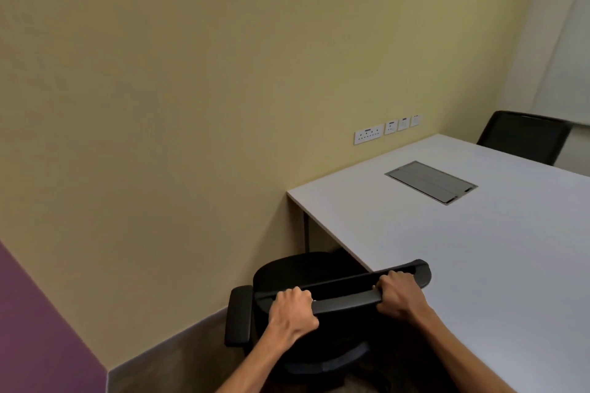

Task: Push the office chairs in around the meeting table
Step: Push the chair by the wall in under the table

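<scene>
A black office chair [306, 271] stands at the near left edge of the white meeting table [479, 249], its seat partly under the tabletop. My left hand [292, 309] grips the left end of the chair's top back rail. My right hand [397, 295] grips the right end of the same rail. The chair's left armrest [238, 316] sticks out beside the table. A second black chair [523, 135] sits at the far side of the table, its backrest above the tabletop.
A yellow wall [223, 105] runs close along the chair's left, with wall sockets [368, 134] above the table's far corner. A grey cable hatch [431, 181] is set in the tabletop. A purple wall [38, 329] section lies at the lower left.
</scene>
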Available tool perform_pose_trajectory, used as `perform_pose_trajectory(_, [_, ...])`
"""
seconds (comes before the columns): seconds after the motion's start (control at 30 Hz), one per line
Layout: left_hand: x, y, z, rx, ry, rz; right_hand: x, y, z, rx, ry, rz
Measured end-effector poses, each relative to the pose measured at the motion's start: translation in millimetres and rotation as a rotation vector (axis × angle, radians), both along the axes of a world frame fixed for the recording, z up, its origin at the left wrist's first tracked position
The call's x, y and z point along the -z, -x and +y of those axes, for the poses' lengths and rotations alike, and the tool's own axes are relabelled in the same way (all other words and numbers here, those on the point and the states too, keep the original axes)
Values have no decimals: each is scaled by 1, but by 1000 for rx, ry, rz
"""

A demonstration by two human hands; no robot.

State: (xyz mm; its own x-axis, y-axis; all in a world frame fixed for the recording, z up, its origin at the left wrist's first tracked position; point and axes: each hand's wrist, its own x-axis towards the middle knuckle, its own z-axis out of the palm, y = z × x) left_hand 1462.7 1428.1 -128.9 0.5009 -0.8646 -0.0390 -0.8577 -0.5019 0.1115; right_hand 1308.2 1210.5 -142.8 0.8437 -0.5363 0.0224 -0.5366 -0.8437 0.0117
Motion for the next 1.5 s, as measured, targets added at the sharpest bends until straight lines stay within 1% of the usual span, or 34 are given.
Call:
perform_pose_trajectory(0.13, [-1,-29,10,41,14,-39,2,-8,28,79,-39,0])
perform_pose_trajectory(0.33, [0,-64,0,136,31,-43,-4,-26,34,136,3,0])
perform_pose_trajectory(0.43, [0,-77,-10,175,28,-53,-6,-34,30,153,42,0])
perform_pose_trajectory(0.67, [2,-117,-39,228,23,-63,-2,-61,15,204,39,-36])
perform_pose_trajectory(0.9, [7,-169,-77,312,20,-137,0,-94,2,274,18,-69])
perform_pose_trajectory(1.13, [8,-230,-112,384,28,-157,4,-138,-2,366,6,-129])
perform_pose_trajectory(1.2, [9,-250,-123,425,54,-154,3,-154,-2,404,14,-131])
perform_pose_trajectory(1.5, [0,-338,-172,640,-12,-159,0,-232,7,623,25,-139])
